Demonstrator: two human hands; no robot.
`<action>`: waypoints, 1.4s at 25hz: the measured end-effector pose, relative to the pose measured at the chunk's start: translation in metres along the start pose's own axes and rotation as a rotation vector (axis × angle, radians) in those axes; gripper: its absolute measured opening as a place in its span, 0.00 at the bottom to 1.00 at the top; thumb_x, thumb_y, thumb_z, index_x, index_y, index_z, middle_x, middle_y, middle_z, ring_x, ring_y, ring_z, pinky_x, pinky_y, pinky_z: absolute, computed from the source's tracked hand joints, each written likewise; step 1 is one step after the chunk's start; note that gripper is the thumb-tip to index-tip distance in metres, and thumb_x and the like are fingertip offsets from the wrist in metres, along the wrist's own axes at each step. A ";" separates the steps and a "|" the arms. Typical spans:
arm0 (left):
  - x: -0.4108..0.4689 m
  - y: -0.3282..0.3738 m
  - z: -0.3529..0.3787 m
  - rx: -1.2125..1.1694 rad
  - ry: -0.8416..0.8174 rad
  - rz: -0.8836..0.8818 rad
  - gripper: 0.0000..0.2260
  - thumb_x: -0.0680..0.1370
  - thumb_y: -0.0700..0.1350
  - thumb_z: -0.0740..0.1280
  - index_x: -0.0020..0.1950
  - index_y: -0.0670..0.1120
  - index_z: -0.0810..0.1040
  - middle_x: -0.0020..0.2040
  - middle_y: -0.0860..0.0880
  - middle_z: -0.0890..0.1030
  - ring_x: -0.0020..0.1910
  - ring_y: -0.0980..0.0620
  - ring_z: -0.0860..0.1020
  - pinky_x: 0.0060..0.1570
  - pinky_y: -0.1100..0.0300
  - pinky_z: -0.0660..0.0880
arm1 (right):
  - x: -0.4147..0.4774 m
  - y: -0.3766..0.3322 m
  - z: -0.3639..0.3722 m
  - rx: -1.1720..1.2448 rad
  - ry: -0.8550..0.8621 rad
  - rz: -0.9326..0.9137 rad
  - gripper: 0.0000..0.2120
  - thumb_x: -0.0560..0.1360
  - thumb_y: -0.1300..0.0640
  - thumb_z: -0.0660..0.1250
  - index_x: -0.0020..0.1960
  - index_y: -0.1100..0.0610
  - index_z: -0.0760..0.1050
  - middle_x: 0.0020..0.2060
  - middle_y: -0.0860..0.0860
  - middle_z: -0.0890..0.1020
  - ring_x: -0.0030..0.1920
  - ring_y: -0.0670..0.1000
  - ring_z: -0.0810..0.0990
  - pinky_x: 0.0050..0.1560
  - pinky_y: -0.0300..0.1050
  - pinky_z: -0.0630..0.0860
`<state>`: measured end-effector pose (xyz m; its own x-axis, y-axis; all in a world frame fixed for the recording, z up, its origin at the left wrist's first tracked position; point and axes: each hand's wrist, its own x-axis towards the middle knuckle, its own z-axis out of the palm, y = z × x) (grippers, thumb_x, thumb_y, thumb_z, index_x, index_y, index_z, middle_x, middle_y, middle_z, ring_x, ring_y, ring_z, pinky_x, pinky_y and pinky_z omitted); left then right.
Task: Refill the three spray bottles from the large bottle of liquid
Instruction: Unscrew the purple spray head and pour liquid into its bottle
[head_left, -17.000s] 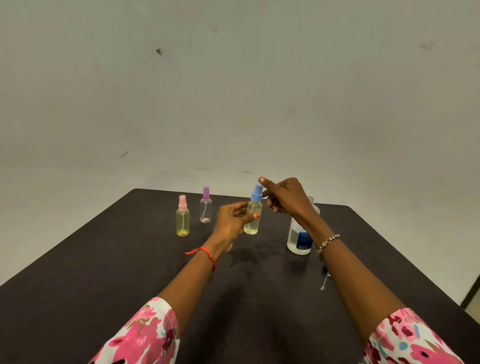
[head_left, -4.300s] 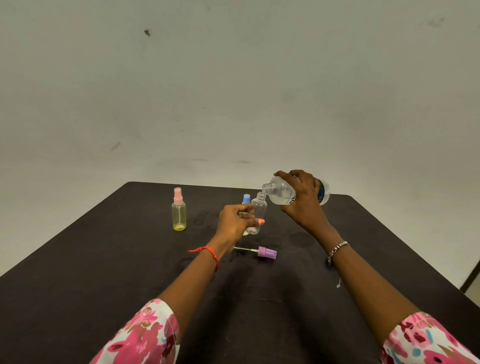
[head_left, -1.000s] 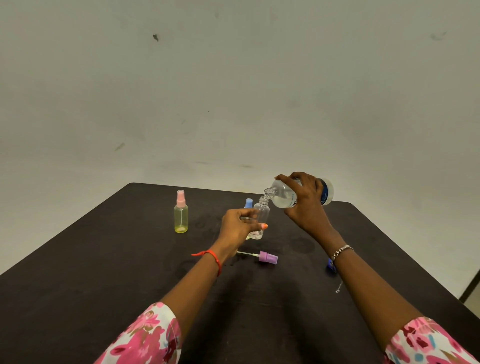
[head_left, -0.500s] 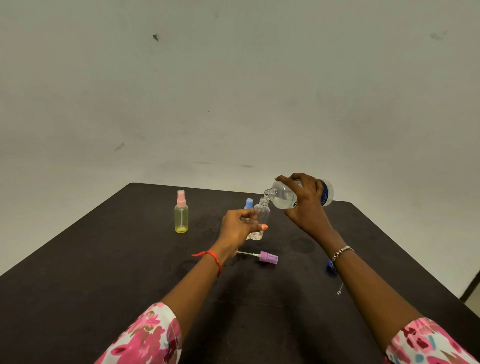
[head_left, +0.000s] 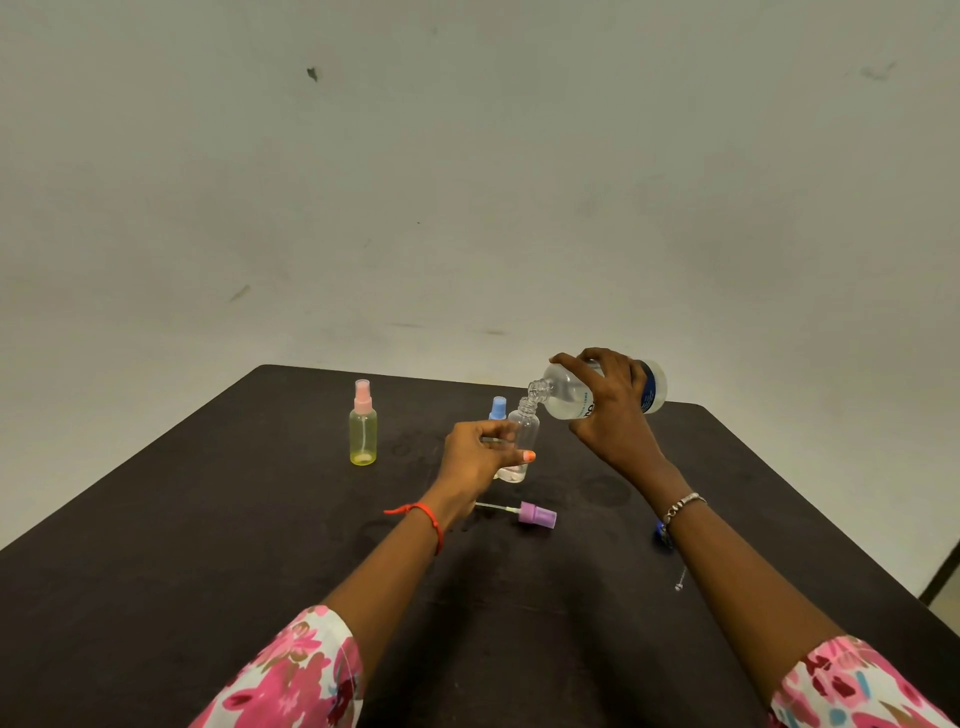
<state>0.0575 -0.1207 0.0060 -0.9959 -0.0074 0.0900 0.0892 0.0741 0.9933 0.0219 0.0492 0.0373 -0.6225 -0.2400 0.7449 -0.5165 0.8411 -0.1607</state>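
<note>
Spreading under a scuffed pale wall (head_left: 467, 182), dark table (head_left: 156, 571) holds bottles.

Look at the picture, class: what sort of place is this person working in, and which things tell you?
Probably a bare indoor room set up for a demonstration, not a kitchen or shop: a plain unmarked wall, one dark table, and only small spray bottles on it.

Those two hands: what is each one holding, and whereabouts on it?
The left hand grips the uncapped clear spray bottle around its body. The right hand holds the large bottle, tipped sideways, around its middle, mouth at the small bottle's neck.
</note>
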 end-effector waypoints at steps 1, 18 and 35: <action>0.000 0.000 0.000 0.001 0.000 0.000 0.23 0.68 0.35 0.73 0.62 0.39 0.75 0.60 0.40 0.79 0.57 0.44 0.78 0.57 0.54 0.75 | 0.000 0.000 0.000 -0.003 0.000 -0.002 0.31 0.62 0.68 0.72 0.62 0.52 0.72 0.58 0.59 0.73 0.62 0.62 0.67 0.65 0.60 0.57; -0.006 0.004 0.003 -0.006 -0.009 -0.014 0.22 0.68 0.35 0.72 0.62 0.39 0.75 0.61 0.41 0.77 0.60 0.44 0.77 0.60 0.52 0.74 | -0.002 0.002 -0.004 -0.033 0.001 -0.015 0.32 0.61 0.68 0.72 0.62 0.51 0.71 0.58 0.59 0.73 0.62 0.62 0.68 0.64 0.59 0.57; -0.009 0.005 0.003 -0.009 -0.024 -0.002 0.23 0.68 0.35 0.72 0.62 0.39 0.75 0.60 0.42 0.78 0.58 0.45 0.78 0.55 0.58 0.74 | -0.002 0.003 -0.006 -0.035 0.003 -0.033 0.33 0.62 0.68 0.71 0.62 0.47 0.68 0.57 0.58 0.73 0.62 0.60 0.67 0.65 0.59 0.56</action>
<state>0.0669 -0.1177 0.0095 -0.9961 0.0163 0.0862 0.0871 0.0654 0.9941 0.0250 0.0551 0.0388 -0.6039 -0.2661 0.7513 -0.5156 0.8493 -0.1136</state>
